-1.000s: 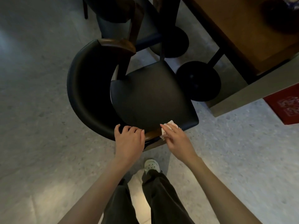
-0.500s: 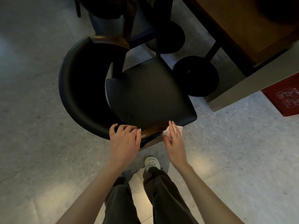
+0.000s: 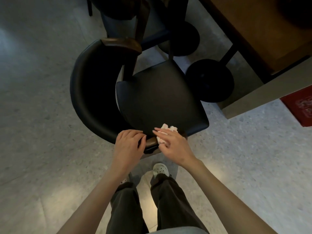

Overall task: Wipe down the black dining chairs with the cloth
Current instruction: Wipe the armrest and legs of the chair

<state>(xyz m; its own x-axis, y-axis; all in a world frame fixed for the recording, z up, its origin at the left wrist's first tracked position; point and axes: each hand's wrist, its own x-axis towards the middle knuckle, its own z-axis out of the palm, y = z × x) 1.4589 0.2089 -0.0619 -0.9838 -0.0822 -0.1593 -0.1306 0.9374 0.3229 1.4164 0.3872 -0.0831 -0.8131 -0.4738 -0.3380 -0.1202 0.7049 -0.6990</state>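
My left hand (image 3: 129,146) grips the chair (image 3: 87,92) at the near end of its curved black backrest, fingers curled over the top edge right where the padding meets the wooden armrest (image 3: 151,141). My right hand (image 3: 173,146) lies flat on the cloth (image 3: 166,132), fingers mostly straight, pressing it down. It is not clenched around it. The cloth is white, bunched up, sitting on the near armrest at the edge of the seat (image 3: 160,98), partly under my fingers, with some poking out past the fingertips. The two hands are just beside each other, with a short bit of bare armrest showing between them.

The seat is black and nothing else is on it. The far armrest (image 3: 121,43) is wood too. A second chair (image 3: 118,10) stands beyond it, only partly in view. A wooden table (image 3: 253,31) is at upper right, with two round black bases (image 3: 210,80) on the floor (image 3: 42,149) under it, one close to the seat's far corner. A red box (image 3: 302,105) sits at the right edge; its print is too blurred to read. Below are my dark trousers (image 3: 168,200) and one pale shoe (image 3: 160,168).
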